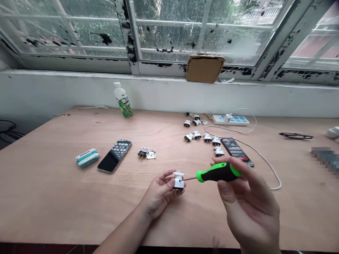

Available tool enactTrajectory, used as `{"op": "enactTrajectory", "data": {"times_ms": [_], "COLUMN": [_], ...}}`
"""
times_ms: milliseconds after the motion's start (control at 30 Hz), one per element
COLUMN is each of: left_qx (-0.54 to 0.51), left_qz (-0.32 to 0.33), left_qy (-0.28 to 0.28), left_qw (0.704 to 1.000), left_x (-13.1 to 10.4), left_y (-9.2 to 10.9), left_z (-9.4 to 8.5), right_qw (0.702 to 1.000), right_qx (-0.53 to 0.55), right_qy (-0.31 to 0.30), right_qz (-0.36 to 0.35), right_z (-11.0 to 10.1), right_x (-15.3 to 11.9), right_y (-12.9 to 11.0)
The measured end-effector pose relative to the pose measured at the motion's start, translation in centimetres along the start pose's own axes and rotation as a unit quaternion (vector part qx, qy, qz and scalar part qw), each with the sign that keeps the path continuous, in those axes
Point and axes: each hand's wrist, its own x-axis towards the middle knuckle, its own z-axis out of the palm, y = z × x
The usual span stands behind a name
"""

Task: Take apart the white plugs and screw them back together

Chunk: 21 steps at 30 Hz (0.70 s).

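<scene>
Between its thumb and fingers my left hand (161, 194) grips a white electrical plug (178, 180) with a black base, its prongs pointing down. A screwdriver (218, 172) with a green and black handle is held in my right hand (251, 204), fingers and thumb around the handle. The shaft runs level to the left, and its tip meets the side of the plug. Left of my hands lie an opened plug's black prong base (142, 152) and a white plug shell (151, 154). Several more plugs (196, 134) stand or lie farther back on the table.
On the left of the wooden table (66, 197) are a phone (114, 156) and a small blue-white packet (87, 157). A bottle (123, 100) stands at the back. To the right are another phone (237, 151), a power strip (231, 120), a white cable (265, 162) and glasses (296, 136).
</scene>
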Motion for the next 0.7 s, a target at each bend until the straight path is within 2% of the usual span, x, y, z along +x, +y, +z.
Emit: {"op": "enactTrajectory", "data": {"times_ms": [67, 233, 400, 567, 700], "left_qx": [0.002, 0.006, 0.0, 0.0, -0.005], "left_qz": [-0.001, 0.0, 0.0, -0.001, -0.003], "left_qy": [0.003, 0.01, 0.002, 0.006, 0.008], "left_qw": [1.0, 1.0, 1.0, 1.0, 1.0], "left_x": [0.04, 0.07, 0.0, 0.03, 0.14], "left_y": [-0.06, -0.17, -0.19, -0.09, -0.11], "left_z": [-0.11, -0.32, -0.26, -0.17, -0.28], "right_qw": [1.0, 0.999, 1.0, 0.995, 0.999], "right_qx": [0.001, -0.025, -0.016, -0.084, -0.043], "right_qy": [-0.014, 0.039, -0.004, 0.044, 0.007], "right_qz": [0.002, 0.01, 0.01, -0.011, 0.013], "right_z": [-0.05, -0.07, -0.13, -0.2, -0.17], "right_x": [-0.02, 0.03, 0.03, -0.08, -0.06], "right_y": [0.08, 0.16, -0.26, -0.05, -0.14]}}
